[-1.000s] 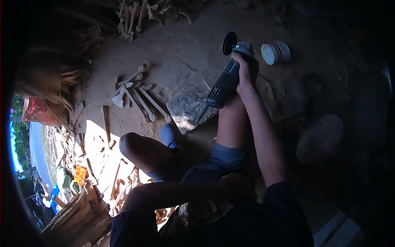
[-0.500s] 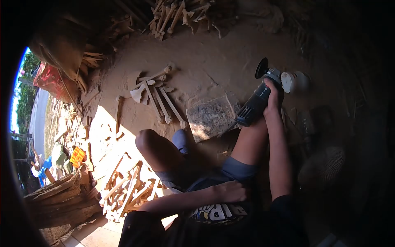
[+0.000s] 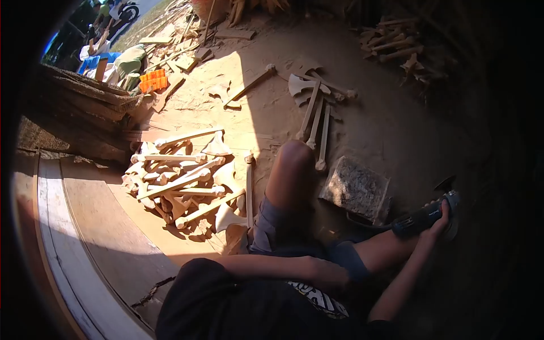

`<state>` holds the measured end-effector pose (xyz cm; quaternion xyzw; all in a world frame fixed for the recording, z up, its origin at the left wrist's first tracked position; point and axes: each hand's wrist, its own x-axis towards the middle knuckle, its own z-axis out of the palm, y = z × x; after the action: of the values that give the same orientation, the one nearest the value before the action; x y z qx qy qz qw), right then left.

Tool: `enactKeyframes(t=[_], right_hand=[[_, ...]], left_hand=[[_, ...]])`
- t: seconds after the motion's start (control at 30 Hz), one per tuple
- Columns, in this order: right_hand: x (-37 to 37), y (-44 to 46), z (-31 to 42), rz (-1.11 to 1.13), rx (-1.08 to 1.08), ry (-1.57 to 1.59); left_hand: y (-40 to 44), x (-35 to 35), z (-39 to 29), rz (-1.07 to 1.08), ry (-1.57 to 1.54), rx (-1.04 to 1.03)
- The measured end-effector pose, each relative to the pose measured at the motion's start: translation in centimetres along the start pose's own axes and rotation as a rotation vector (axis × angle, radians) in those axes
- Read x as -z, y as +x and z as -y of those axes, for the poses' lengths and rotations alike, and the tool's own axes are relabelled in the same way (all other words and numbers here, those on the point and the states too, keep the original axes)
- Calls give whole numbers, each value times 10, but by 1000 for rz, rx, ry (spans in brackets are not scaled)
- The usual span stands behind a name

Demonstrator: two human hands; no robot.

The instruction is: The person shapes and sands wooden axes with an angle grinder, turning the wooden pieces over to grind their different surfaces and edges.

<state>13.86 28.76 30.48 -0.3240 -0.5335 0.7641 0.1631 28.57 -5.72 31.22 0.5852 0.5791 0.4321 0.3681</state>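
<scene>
My right hand (image 3: 439, 222) is wrapped around the dark body of an angle grinder (image 3: 419, 220), out over my bent right leg. The grinder's dark disc (image 3: 445, 183) points away from me. My left hand (image 3: 331, 275) lies low across my lap, in shadow; its fingers cannot be made out. Just ahead of my legs sits a rough grey block (image 3: 357, 190). Beyond my left knee lie several pale axe-shaped pieces (image 3: 314, 116) with long handles, seemingly wooden. A sunlit heap of similar pieces (image 3: 181, 178) is to my left.
Another pile of pale pieces (image 3: 394, 42) lies in shade at the far right. Brown sacking (image 3: 79, 107) and an orange plastic item (image 3: 153, 81) are on the left, near wood scraps. Planks (image 3: 96, 221) run along the lower left. A motorcycle wheel (image 3: 129, 12) shows outside.
My view has turned left, so the sunlit heap sits more centrally and the grinder appears lower and farther right. The grinder remains in my right hand; my left stays at my lap.
</scene>
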Motion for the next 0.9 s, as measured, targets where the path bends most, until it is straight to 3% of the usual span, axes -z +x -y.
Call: enactKeyframes(t=[0.1,0.2,0.23,0.27,0.3,0.33,0.37,0.4,0.47,0.6,0.7,0.83,0.9], right_hand=[[-1,-2,2,-6,-25,10],[2,-2,4,6,-12,1],[2,-3,5,-16,-17,4],[1,-3,6,-40,-23,10],[-2,-5,7,-72,-8,6],[-6,-8,8,-104,6,6],[-5,-6,7,-93,43,11],[-9,-11,8,-119,78,8],[2,0,5,-66,79,14],[0,-3,5,-78,82,-28],[1,-1,5,-50,70,-36],[-3,1,3,-93,93,-69],[3,7,0,-75,112,-37]], left_hand=[[-97,62,-29,-479,-326,279],[-195,48,13,-1513,-572,376],[-229,40,35,-1754,-714,279],[-259,27,66,-1943,-721,402],[-288,8,97,-1962,-610,690],[-313,-18,138,-1843,-333,1066],[-331,-47,169,-1575,-107,1407],[-336,-79,196,-1182,-228,1546],[-316,-107,225,-1221,-98,1712],[-294,-103,250,-1054,-180,1816],[-282,-119,281,-1244,31,1803],[-294,-113,303,-1242,-178,1906],[-298,-117,312,-1336,-145,1854]])
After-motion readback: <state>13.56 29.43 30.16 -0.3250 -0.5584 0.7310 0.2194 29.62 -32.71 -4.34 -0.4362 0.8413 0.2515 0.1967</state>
